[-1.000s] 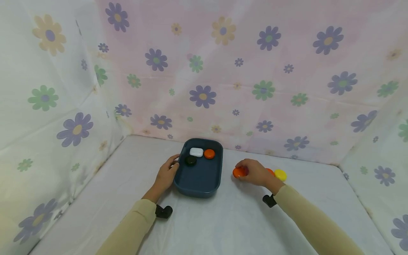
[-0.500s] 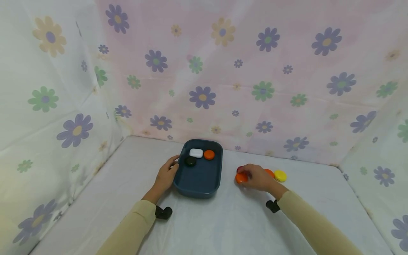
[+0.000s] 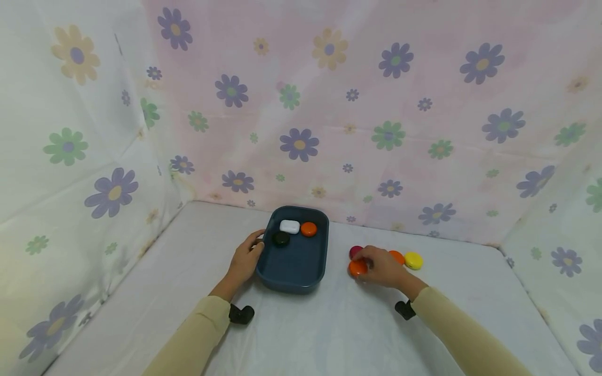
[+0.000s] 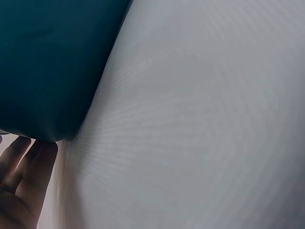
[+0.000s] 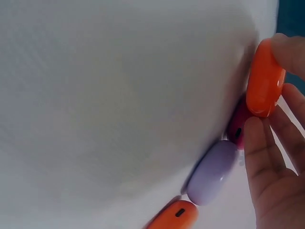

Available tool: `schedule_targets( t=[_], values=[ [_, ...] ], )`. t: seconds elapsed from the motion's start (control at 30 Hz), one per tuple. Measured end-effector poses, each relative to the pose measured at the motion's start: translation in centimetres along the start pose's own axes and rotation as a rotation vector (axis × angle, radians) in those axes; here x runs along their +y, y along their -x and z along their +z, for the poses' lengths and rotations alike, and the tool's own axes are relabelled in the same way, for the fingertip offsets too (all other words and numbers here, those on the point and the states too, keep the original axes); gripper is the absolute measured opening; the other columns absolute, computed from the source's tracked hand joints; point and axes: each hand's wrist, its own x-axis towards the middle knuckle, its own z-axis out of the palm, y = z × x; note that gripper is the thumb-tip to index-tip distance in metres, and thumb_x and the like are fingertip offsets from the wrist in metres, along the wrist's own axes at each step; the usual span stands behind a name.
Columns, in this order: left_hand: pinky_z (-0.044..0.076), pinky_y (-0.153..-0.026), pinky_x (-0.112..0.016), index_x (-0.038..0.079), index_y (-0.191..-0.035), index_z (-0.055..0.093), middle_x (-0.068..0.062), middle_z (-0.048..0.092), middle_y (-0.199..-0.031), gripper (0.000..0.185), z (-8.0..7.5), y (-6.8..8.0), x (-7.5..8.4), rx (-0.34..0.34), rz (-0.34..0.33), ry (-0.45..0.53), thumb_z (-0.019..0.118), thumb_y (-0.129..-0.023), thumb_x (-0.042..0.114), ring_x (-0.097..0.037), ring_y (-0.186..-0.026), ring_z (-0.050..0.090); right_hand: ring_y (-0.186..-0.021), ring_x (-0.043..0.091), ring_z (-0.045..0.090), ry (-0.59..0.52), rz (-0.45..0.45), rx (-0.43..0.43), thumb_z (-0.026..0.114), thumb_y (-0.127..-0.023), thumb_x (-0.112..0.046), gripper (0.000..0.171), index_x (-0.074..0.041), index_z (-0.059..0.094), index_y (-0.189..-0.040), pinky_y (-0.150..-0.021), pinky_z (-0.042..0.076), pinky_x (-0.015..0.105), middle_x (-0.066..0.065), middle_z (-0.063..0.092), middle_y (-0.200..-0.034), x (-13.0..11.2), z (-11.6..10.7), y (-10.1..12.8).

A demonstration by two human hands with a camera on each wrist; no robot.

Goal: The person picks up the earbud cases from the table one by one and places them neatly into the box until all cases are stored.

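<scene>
A dark blue tray holds a white case, an orange case and a black case. My left hand rests flat against the tray's left wall, its fingers fairly straight. To the right of the tray, my right hand pinches an orange case, tipped on edge between thumb and fingers. Just behind it lies a dark red case, also seen in the right wrist view.
In a row past the dark red case lie a lilac case, another orange case and a yellow case. White cloth covers the table. Flowered fabric walls close in the back and both sides.
My right hand has drawn the orange case a little nearer to me, and the dark red case behind it now shows. The left hand and tray have stayed put.
</scene>
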Motion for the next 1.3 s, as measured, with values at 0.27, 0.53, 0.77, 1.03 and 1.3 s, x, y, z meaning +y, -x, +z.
schedule_targets(
  t=[0.27, 0.53, 0.77, 1.03, 1.3],
  values=[
    [0.043, -0.096, -0.049, 0.027, -0.142, 0.046, -0.011, 0.060, -0.130, 0.043, -0.1, -0.1, -0.3, 0.000, 0.000, -0.007, 0.040, -0.100, 0.029, -0.030, -0.114, 0.059, -0.097, 0.017, 0.054, 0.008, -0.040, 0.004, 0.081, -0.075, -0.015, 0.032, -0.023, 0.068, -0.104, -0.080, 0.053, 0.032, -0.001, 0.061, -0.108, 0.1, 0.3, 0.2],
    [0.042, -0.096, -0.049, 0.028, -0.141, 0.047, -0.011, 0.060, -0.129, 0.042, -0.1, -0.1, -0.3, 0.003, -0.002, 0.001, 0.042, -0.099, 0.029, -0.030, -0.113, 0.059, -0.101, 0.019, 0.055, -0.131, -0.027, 0.036, 0.076, -0.081, -0.022, 0.031, -0.018, 0.067, -0.111, -0.086, 0.051, 0.035, -0.001, 0.064, -0.108, 0.2, 0.2, -0.1],
    [0.043, -0.096, -0.048, 0.028, -0.141, 0.047, -0.012, 0.060, -0.129, 0.042, -0.1, -0.1, -0.1, -0.001, 0.003, 0.013, 0.043, -0.099, 0.029, -0.030, -0.113, 0.058, -0.101, 0.022, 0.060, -0.268, 0.022, 0.071, 0.073, -0.085, -0.020, 0.034, -0.010, 0.065, -0.117, -0.085, 0.053, 0.038, 0.005, 0.067, -0.110, -1.0, -0.7, -0.8],
    [0.043, -0.095, -0.048, 0.028, -0.142, 0.047, -0.012, 0.060, -0.129, 0.042, -0.1, 0.0, -0.1, 0.000, -0.005, 0.016, 0.042, -0.100, 0.028, -0.030, -0.112, 0.058, -0.098, 0.022, 0.062, -0.344, 0.066, 0.098, 0.071, -0.086, -0.021, 0.035, -0.011, 0.064, -0.119, -0.083, 0.054, 0.034, 0.013, 0.066, -0.115, -3.1, -1.5, -1.9],
    [0.043, -0.093, -0.046, 0.027, -0.142, 0.047, -0.011, 0.060, -0.128, 0.043, 0.0, 0.1, -0.1, 0.001, -0.006, 0.022, 0.042, -0.099, 0.027, -0.029, -0.110, 0.058, -0.097, 0.023, 0.065, -0.390, 0.016, 0.116, 0.070, -0.087, -0.020, 0.033, -0.012, 0.065, -0.118, -0.083, 0.054, 0.036, 0.013, 0.067, -0.115, -5.6, -1.7, -3.3]
  ],
)
